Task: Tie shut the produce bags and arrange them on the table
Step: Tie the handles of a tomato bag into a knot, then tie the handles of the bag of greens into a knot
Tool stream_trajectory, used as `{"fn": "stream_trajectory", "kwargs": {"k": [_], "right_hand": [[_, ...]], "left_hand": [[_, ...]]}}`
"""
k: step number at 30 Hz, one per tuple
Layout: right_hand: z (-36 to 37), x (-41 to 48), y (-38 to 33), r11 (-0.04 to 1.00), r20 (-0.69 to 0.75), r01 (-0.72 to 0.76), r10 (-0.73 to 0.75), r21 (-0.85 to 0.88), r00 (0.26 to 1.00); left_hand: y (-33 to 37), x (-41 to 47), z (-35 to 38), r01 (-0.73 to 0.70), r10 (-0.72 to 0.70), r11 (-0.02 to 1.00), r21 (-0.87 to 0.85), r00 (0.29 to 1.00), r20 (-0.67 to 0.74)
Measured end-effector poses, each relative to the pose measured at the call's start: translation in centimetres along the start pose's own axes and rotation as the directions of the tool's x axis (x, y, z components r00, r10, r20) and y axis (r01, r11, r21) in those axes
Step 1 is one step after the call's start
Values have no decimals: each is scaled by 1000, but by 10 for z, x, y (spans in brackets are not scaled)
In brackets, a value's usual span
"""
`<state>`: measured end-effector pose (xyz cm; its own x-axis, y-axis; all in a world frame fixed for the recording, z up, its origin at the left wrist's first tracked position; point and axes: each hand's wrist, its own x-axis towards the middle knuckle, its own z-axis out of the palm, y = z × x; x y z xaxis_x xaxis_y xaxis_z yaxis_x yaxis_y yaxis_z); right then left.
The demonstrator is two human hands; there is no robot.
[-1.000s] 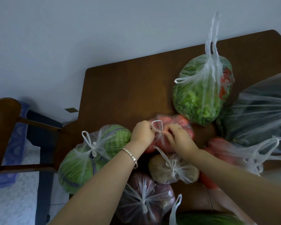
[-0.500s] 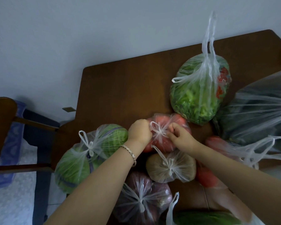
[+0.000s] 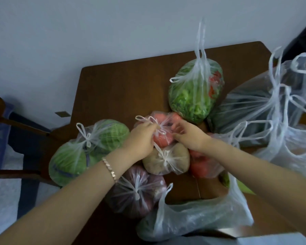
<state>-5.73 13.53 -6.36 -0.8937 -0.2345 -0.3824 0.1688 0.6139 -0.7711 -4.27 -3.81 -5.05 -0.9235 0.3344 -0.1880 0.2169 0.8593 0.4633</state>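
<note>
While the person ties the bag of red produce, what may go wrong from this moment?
1. The left hand and right hand grip thin handles on the red produce bag; the film may tear or the knot slip.
2. The cabbage bag seems to overhang the table edge beside the left forearm; a nudge might drop it.

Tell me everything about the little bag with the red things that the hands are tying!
The red produce bag is thin, clear, crinkly plastic, bulging with round red-orange pieces. It sits on the brown table, mid-cluster. Its handles are gathered into a knot on top, with one loop sticking out leftwards. The left hand pinches the handles at the knot; the right hand holds the other side with curled fingers. A bag of pale brown produce presses against its near side.
</note>
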Motion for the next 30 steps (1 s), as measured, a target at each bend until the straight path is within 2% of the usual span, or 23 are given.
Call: {"fn": "stream_trajectory", "kwargs": {"k": [2,4,6,8,10,11,13,15,16,17,19,20,22,24,25,26,28,30], "right_hand": [[-3,-27,1,999,119,2,3,-47,993],[-7,-57,-1,995,280,1,28,-104,959],[-9,-76,-3,968,480,27,100,-250,871],[-4,-90,1,898,621,100,212,-428,754],[8,-102,7,767,644,207,323,-608,694],[14,-105,12,702,630,264,328,-661,704],[20,-109,17,659,542,266,256,-704,800],[13,-108,23,694,338,141,155,-706,928],[7,-108,25,712,222,87,98,-697,970],[1,-107,28,723,109,48,38,-690,993],[-8,-107,33,710,-42,44,-103,-703,994],[-10,-109,31,690,-98,47,-169,-722,981],[-13,-113,27,669,-235,31,-304,-743,923],[-15,-118,28,711,-447,-10,-431,-703,784],[-15,-120,30,763,-560,-52,-424,-645,712],[-14,-123,31,828,-663,-110,-352,-550,661],[-11,-126,36,926,-809,-238,-108,-293,577],[-10,-127,43,938,-839,-342,146,-50,524]], "left_hand": [[15,-21,-2,107,-56,975,-196,967,250],[27,-39,4,199,-68,942,-270,901,428],[33,-51,16,270,-110,941,-205,816,568],[35,-62,34,337,-215,940,-53,705,676],[37,-70,50,363,-240,932,4,608,756],[38,-73,55,382,-244,924,2,585,773],[43,-78,59,502,-272,862,-76,584,765],[48,-77,59,678,-294,655,-334,636,714],[51,-75,58,700,-309,526,-484,687,658],[53,-72,55,656,-327,440,-613,753,571],[59,-66,51,506,-388,354,-786,845,368],[61,-63,49,437,-400,314,-843,866,300],[66,-57,46,354,-396,198,-914,882,255],[70,-52,47,296,-392,146,-944,893,220],[73,-50,49,286,-405,161,-945,892,201],[76,-47,51,278,-425,175,-944,887,183],[83,-41,52,274,-469,137,-952,864,181],[86,-35,55,256,-514,93,-962,840,174]]}}
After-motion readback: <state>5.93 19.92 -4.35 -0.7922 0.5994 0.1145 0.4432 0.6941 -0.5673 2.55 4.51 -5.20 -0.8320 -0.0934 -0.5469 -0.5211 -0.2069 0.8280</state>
